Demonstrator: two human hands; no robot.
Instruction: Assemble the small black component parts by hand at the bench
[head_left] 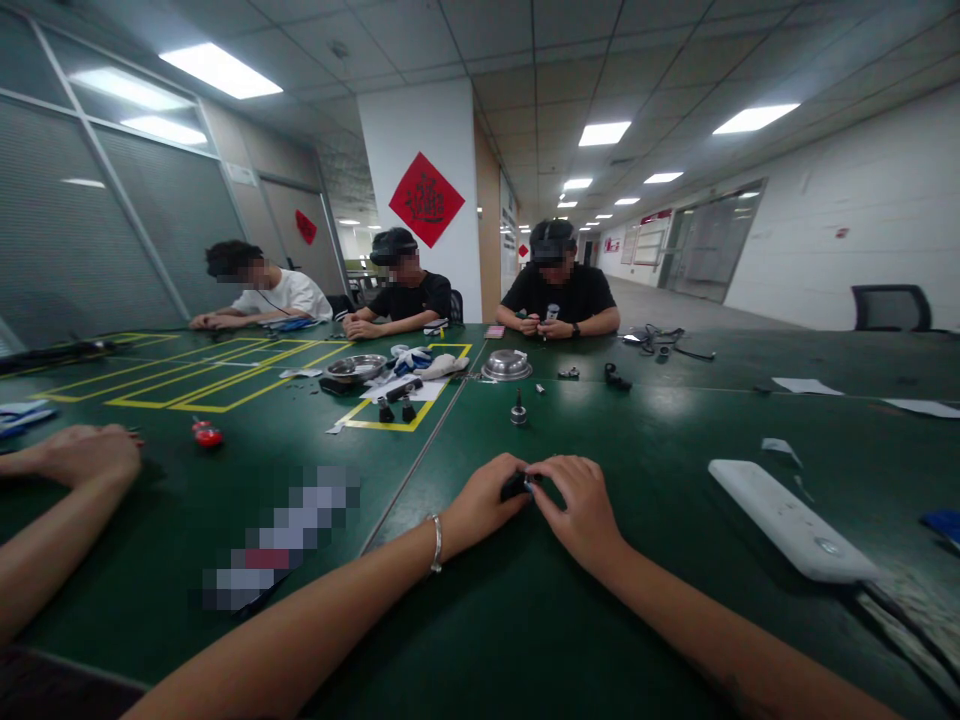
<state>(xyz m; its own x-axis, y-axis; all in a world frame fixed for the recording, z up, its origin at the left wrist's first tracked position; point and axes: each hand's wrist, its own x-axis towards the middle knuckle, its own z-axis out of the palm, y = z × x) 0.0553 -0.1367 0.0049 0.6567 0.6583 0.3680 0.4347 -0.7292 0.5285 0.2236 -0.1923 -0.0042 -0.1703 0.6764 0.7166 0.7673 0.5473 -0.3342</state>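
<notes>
Over the counter [465, 640] I see the left hand [487, 500], fingers curled round a small black part [514, 487], apparently steadying it for the right hand [581, 505], whose fingers pinch at its end.

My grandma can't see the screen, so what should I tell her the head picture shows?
A person's left hand holds a small black part, with the right hand touching its end, over a green table. A white power strip lies to the right, and three people sit across the table.
</notes>
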